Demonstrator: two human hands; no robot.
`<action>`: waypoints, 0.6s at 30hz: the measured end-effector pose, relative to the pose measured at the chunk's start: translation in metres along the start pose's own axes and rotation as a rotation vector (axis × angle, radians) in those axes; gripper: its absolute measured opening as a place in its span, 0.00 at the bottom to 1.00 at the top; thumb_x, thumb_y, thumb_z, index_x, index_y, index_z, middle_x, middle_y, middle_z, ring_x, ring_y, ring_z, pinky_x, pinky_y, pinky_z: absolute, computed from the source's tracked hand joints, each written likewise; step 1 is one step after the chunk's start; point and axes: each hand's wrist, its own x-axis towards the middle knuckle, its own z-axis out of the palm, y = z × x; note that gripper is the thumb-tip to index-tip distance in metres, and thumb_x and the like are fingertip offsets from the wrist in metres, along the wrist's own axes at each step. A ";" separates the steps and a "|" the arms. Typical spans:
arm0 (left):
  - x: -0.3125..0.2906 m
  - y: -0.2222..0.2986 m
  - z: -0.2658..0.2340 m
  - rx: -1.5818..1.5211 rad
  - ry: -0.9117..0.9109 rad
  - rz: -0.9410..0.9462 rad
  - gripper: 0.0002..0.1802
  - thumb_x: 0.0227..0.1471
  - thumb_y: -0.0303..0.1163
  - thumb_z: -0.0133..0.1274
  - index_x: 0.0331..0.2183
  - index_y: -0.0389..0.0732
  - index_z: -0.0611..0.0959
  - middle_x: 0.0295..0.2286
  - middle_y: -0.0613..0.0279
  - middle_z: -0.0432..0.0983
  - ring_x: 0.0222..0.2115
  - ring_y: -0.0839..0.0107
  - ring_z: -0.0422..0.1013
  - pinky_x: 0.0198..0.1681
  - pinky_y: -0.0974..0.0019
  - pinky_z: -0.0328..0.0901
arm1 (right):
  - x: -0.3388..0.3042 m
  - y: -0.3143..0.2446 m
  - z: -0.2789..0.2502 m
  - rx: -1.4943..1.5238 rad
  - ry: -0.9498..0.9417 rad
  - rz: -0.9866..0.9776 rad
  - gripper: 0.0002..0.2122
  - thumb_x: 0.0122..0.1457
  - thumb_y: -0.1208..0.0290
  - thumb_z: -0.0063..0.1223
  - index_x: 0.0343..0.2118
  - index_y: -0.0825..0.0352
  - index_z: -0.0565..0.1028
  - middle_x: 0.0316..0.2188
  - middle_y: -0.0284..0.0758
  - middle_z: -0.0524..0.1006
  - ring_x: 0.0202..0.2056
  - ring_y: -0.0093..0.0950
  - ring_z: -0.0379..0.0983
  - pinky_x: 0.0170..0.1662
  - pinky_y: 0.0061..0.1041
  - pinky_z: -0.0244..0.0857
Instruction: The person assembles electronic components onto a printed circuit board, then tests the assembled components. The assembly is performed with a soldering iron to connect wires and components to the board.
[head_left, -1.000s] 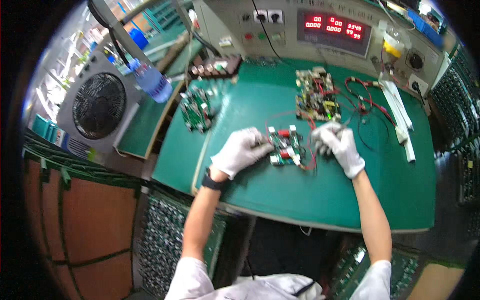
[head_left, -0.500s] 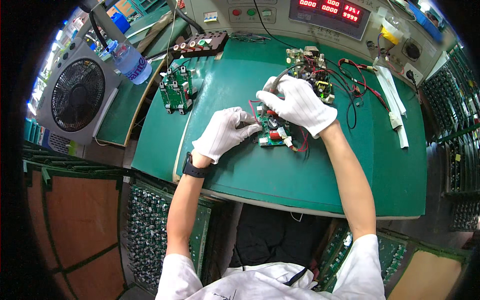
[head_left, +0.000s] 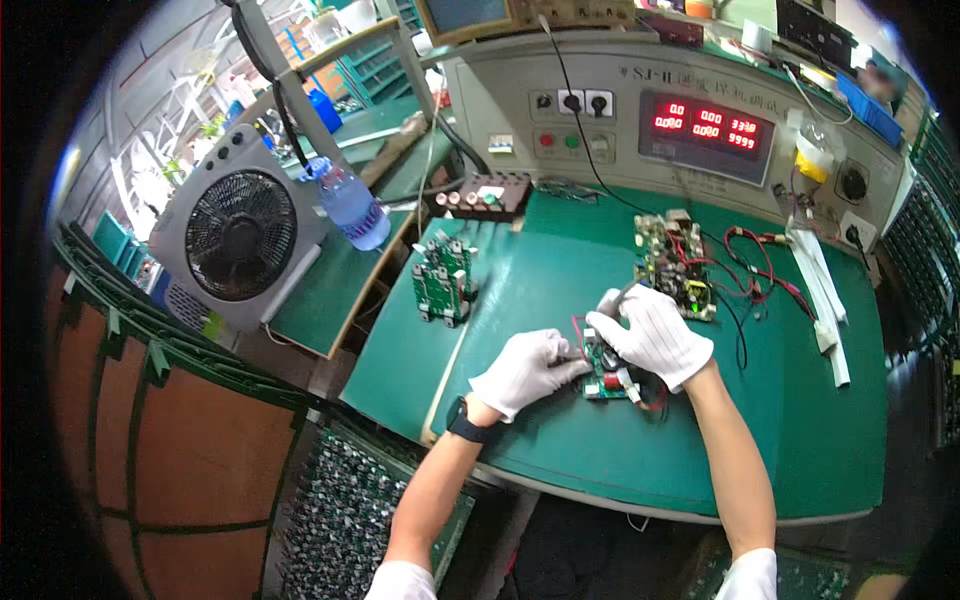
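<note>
A small green circuit board (head_left: pixel 612 386) with a red component and thin red wires lies on the green mat in front of me. My left hand (head_left: pixel 530 373), in a white striped glove, pinches the left edge of this board between thumb and fingers. Above its right side is my right hand (head_left: pixel 660 338), gloved the same way, its thumb and fingers closed around a dark cable (head_left: pixel 629 293). The cable's tip is hidden by the hand. Just beyond sits a larger populated board (head_left: pixel 672 262) with red and black leads. Farther left, another green board (head_left: pixel 443 280) stands upright.
A grey test console (head_left: pixel 620 140) with red digits spans the back of the mat (head_left: pixel 540 450). A terminal block (head_left: pixel 485 197) stands before it. At left are a water bottle (head_left: pixel 352 208) and a box fan (head_left: pixel 240 235). White strips (head_left: pixel 822 300) lie at right.
The view has tilted up, so more of the console shows and the bench sits lower and farther right. Both hands stay at the small board with much the same grip.
</note>
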 end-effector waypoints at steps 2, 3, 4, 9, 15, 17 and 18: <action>-0.004 0.006 -0.006 0.052 -0.016 -0.019 0.10 0.51 0.37 0.68 0.30 0.41 0.86 0.25 0.53 0.76 0.26 0.53 0.74 0.30 0.57 0.69 | 0.004 -0.007 -0.005 -0.009 0.054 -0.052 0.08 0.55 0.69 0.63 0.38 0.58 0.83 0.30 0.35 0.77 0.33 0.33 0.76 0.32 0.34 0.72; -0.005 0.007 -0.008 0.085 -0.037 -0.044 0.10 0.51 0.37 0.67 0.31 0.41 0.87 0.25 0.53 0.77 0.26 0.53 0.74 0.30 0.57 0.69 | 0.006 -0.008 -0.004 0.042 0.057 -0.023 0.09 0.55 0.69 0.63 0.39 0.57 0.83 0.30 0.34 0.78 0.32 0.33 0.76 0.32 0.33 0.72; -0.003 0.008 -0.010 0.089 -0.037 -0.042 0.10 0.51 0.37 0.67 0.31 0.41 0.87 0.25 0.53 0.77 0.26 0.53 0.74 0.30 0.57 0.69 | 0.009 -0.007 -0.004 0.041 0.061 -0.024 0.09 0.55 0.69 0.63 0.39 0.57 0.83 0.30 0.34 0.78 0.32 0.33 0.76 0.32 0.33 0.72; 0.001 0.003 -0.009 0.085 -0.013 -0.009 0.11 0.50 0.34 0.69 0.30 0.37 0.85 0.25 0.52 0.77 0.25 0.55 0.75 0.28 0.60 0.68 | 0.012 -0.004 -0.005 0.178 0.049 0.069 0.09 0.55 0.69 0.62 0.39 0.57 0.83 0.31 0.34 0.78 0.32 0.33 0.76 0.31 0.33 0.72; 0.004 0.001 -0.012 0.086 -0.030 -0.034 0.11 0.51 0.37 0.68 0.32 0.40 0.87 0.26 0.53 0.77 0.27 0.53 0.75 0.31 0.57 0.69 | 0.014 0.002 -0.001 -0.008 0.058 -0.048 0.08 0.56 0.69 0.62 0.39 0.56 0.83 0.30 0.35 0.78 0.32 0.33 0.76 0.30 0.34 0.72; 0.003 0.001 -0.012 0.084 -0.033 -0.037 0.11 0.51 0.37 0.68 0.32 0.40 0.86 0.26 0.52 0.77 0.27 0.53 0.76 0.31 0.57 0.69 | 0.012 0.001 0.000 -0.008 0.061 -0.049 0.08 0.56 0.69 0.63 0.39 0.56 0.83 0.30 0.35 0.78 0.32 0.33 0.76 0.30 0.34 0.72; 0.002 0.002 -0.012 0.084 -0.036 -0.038 0.11 0.51 0.37 0.68 0.32 0.40 0.86 0.27 0.52 0.78 0.27 0.53 0.76 0.31 0.58 0.70 | 0.011 0.000 0.000 -0.010 0.065 -0.051 0.08 0.56 0.68 0.63 0.39 0.56 0.83 0.31 0.35 0.78 0.32 0.33 0.76 0.30 0.34 0.72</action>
